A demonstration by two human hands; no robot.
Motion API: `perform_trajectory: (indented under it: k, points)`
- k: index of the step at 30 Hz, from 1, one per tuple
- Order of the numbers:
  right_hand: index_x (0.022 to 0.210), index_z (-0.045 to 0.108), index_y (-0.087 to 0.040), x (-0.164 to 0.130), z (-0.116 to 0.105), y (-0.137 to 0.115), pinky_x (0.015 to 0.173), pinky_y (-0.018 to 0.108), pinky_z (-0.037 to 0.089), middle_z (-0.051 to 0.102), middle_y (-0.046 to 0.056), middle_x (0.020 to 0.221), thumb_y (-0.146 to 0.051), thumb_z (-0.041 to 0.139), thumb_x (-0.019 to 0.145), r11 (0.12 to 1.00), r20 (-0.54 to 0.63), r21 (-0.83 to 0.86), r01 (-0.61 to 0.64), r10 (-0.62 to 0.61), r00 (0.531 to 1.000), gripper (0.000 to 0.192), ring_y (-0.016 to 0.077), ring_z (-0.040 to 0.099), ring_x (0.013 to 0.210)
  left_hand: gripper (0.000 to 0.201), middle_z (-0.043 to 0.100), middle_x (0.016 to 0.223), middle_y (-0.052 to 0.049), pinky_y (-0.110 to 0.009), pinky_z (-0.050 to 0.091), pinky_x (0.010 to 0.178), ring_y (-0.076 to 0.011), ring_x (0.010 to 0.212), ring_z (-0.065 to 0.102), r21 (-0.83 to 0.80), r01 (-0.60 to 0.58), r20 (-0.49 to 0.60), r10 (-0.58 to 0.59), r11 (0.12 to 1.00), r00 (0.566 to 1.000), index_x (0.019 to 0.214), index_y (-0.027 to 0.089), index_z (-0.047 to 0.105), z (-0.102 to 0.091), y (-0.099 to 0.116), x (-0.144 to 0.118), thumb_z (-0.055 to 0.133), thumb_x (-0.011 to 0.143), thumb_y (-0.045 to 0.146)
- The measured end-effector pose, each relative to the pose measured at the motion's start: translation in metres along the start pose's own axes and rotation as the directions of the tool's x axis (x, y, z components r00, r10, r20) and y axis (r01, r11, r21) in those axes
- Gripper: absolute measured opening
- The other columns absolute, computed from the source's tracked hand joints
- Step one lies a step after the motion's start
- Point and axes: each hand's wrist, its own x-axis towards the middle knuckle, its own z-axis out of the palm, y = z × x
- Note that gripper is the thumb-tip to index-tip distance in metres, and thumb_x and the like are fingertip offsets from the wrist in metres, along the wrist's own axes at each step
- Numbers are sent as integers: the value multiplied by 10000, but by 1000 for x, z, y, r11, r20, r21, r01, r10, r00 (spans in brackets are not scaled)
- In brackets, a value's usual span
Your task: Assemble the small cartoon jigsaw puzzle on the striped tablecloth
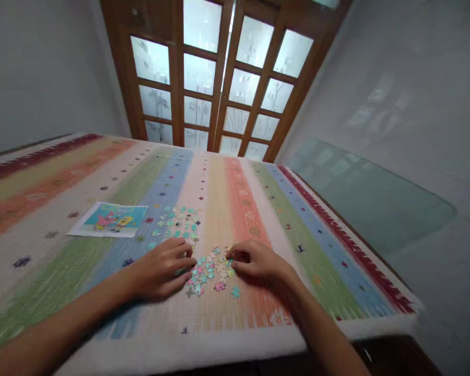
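Two hands work a heap of puzzle pieces (209, 271) on the striped worktop (258, 209): left hand (162, 274) rests loosely curled, grasping nothing; right hand (254, 259) pinches one piece at its fingertips. Better to lift pieces singly, checking them against the reference picture (112, 219).

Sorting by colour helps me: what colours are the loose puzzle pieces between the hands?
Mostly teal, pink and pale yellow puzzle pieces, shown in the head view.

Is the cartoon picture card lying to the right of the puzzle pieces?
No, the picture card lies left of the loose puzzle pieces, beyond the left hand.
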Motion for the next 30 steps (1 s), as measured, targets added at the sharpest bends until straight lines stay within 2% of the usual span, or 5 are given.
perform_trajectory:
  k: [6,9,14,21,30]
  points:
    - [1023,781,-169,1,2,-3,613,239,423,729,20,743,-124,612,838,997,-71,82,15,-10,997,255,115,564,603,199,647,928,-85,-394,473,796,-239,852,569,-10,-15,-35,15,1000,999,1049,192,667,-1,3,0,476,1000,217]
    - [1059,797,-175,1,6,-10,607,246,416,727,19,718,-248,703,860,996,-15,81,43,-42,999,232,121,565,599,195,652,931,-86,-398,474,796,-241,856,572,-8,-16,-47,16,1000,999,1047,192,671,-1,3,0,485,997,218]
    - [1193,783,-227,2,10,-16,696,273,455,793,53,869,-353,773,866,997,100,33,73,-76,992,351,159,648,716,203,647,923,-85,-403,477,800,-240,855,569,-1,-17,-33,17,1000,999,1042,184,670,0,3,1,473,1006,217]
    - [1051,810,-195,-2,1,-15,640,248,415,758,41,802,-259,755,890,1000,82,4,16,-16,997,182,141,620,687,219,653,909,-83,-395,489,797,-232,845,572,10,-21,-40,21,1000,999,1053,186,671,-2,5,2,458,1017,221]
    - [956,788,-186,-2,-1,-11,616,243,370,670,4,730,-237,813,848,1000,108,7,10,-11,994,122,123,550,656,213,648,929,-77,-386,498,810,-225,870,590,16,-15,-60,16,1000,998,1074,190,690,-1,-1,-3,485,1019,205]
